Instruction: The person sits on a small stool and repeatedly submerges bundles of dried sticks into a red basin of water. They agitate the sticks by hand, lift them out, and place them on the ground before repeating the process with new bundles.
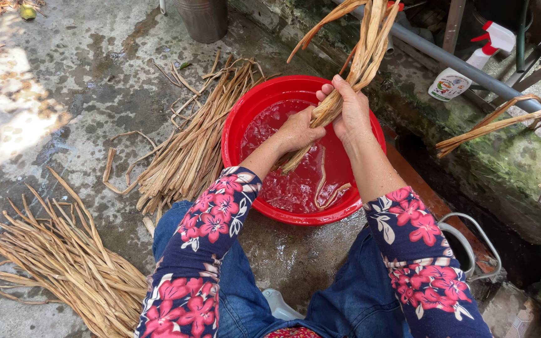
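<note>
Both my hands grip one bundle of dried tan plant strips (363, 53) above a red basin (239, 128) filled with water. My left hand (297, 130) is closed on the bundle's lower part, just over the water. My right hand (350, 109) is closed on the bundle higher up, and the strips fan out above it. Two loose strips (325, 188) lie soaking in the basin.
A pile of dried strips (192, 141) lies left of the basin on wet concrete, and another heap (64, 256) sits at lower left. More strips (499, 124) hang over a grey pipe (464, 69) at right. A spray bottle (464, 66) and a metal bucket (203, 19) stand behind.
</note>
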